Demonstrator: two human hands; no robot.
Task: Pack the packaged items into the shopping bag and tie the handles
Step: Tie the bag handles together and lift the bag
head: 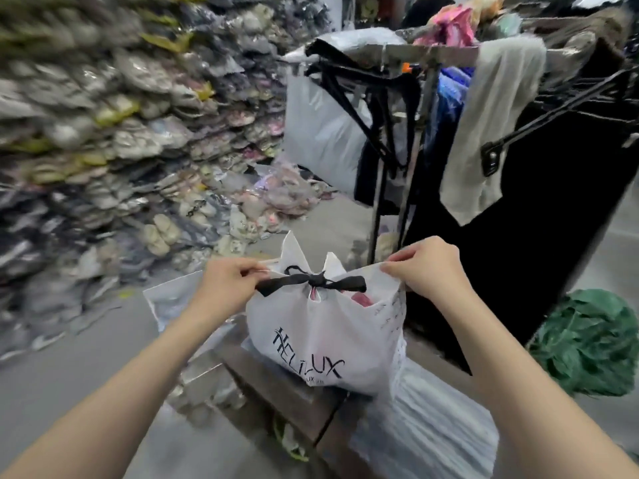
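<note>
We see the white HELILUX shopping bag (321, 340) standing on a brown wooden stool (287, 392), between the two hands and touched by both. The left hand (228, 281) pinches the left end of the black ribbon handles (316, 281), which are knotted over the bag's mouth. The right hand (427, 267) pinches the bag's upper right edge, and we glimpse a pink packaged item (361, 300) inside.

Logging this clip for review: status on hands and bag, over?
Left hand pinching black handle end; right hand pinching rim of white shopping bag. Handles tied in a knot, pink item showing inside. Nothing blocking.
</note>
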